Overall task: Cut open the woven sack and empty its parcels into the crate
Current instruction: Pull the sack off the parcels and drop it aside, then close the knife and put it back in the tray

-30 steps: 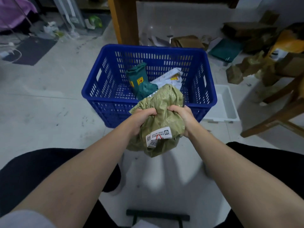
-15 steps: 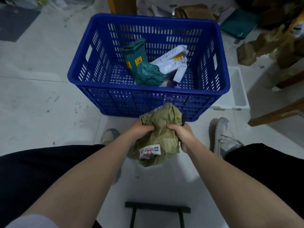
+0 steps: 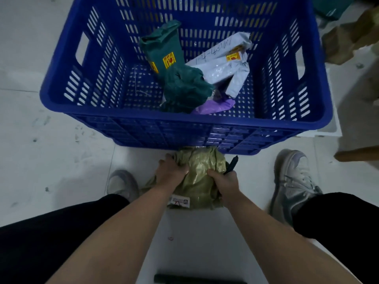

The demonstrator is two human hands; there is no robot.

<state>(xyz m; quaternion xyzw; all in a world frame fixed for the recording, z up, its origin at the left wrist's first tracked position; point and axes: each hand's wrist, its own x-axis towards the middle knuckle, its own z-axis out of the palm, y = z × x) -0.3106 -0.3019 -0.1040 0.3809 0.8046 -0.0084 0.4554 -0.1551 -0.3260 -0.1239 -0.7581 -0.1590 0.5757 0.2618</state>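
Fingers of the left hand (image 3: 171, 171) and right hand (image 3: 222, 178) clamp the crumpled woven sack (image 3: 200, 177) at lower centre, the right also pinching a dark cutter (image 3: 231, 165), the bundle now lowered from crate-rim height to floor level between two sneakers. Beyond it, filling the upper frame, the blue crate (image 3: 82, 111) already holds a green parcel (image 3: 176, 78), a white parcel (image 3: 223, 64) and a purple parcel (image 3: 215, 106), suggesting the sack is emptied and being discarded.
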